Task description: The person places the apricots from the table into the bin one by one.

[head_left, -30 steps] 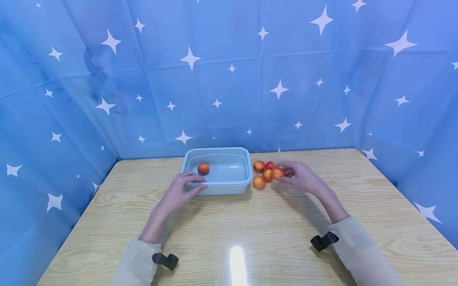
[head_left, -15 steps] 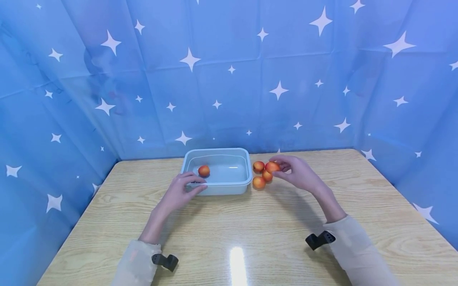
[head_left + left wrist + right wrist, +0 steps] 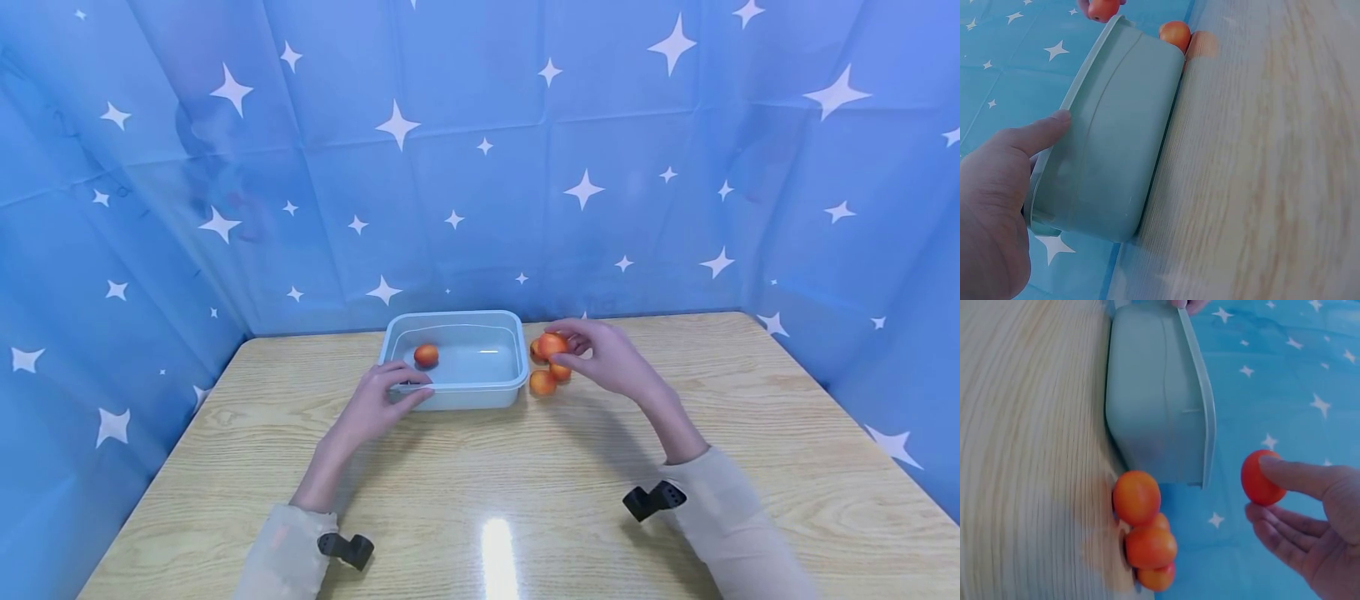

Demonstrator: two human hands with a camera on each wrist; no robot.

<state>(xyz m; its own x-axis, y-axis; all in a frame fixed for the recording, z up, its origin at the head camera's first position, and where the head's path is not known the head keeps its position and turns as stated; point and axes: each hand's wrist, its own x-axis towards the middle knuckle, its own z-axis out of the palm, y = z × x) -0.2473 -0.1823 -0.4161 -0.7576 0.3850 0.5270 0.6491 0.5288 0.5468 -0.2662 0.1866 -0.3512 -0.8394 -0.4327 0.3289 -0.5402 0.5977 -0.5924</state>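
Observation:
My right hand pinches a small egg-shaped, orange-red fruit between thumb and fingers. It holds the fruit in the air just right of a light-blue plastic box, above rim height in the right wrist view. Several similar fruits lie clustered on the table below, beside the box's right end, partly covered by the hand in the head view. One more fruit lies inside the box toward its left. My left hand grips the front-left rim, its thumb against the outer wall and fingers over the inside.
The box stands near the back edge of a wood-grain table. A blue curtain with white stars hangs close behind and along both sides. Black wrist cameras sit on both sleeves.
My right hand has lifted the fruit from the cluster and carried it left and up toward the box. The left hand stays at the rim.

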